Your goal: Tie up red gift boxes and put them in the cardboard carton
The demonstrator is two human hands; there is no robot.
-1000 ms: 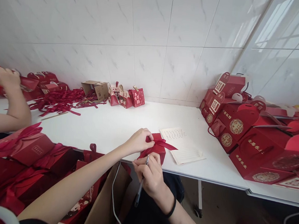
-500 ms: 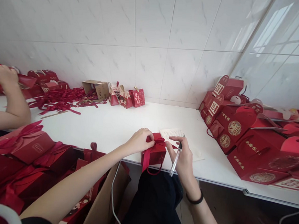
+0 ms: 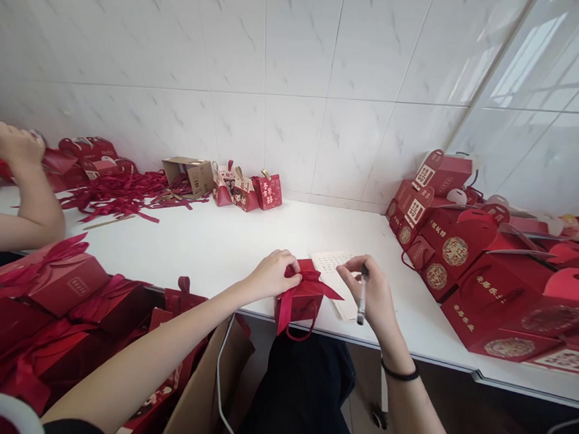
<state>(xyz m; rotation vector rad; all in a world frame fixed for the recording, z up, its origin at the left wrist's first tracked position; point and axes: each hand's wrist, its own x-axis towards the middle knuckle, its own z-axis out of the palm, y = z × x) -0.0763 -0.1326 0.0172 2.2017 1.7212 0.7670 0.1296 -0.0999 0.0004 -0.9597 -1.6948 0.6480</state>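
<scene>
Shifted rightward since the earlier frame: right hand [image 3: 370,291], apart from the bow, fingers curled round a pen [image 3: 362,297], beside the paper sheets [image 3: 329,261]; left hand [image 3: 277,274], same place, thumb and fingers pinching the red ribbon [image 3: 322,288] atop one red box [image 3: 303,308], at the table's [image 3: 236,253] near edge. Step, as judged: bow shaping, the next move calling for a steady left pinch while the tails are evened. Orientation: near face with cord loop [image 3: 304,337] toward the person, one tail pointing right, long axis indeterminable.
</scene>
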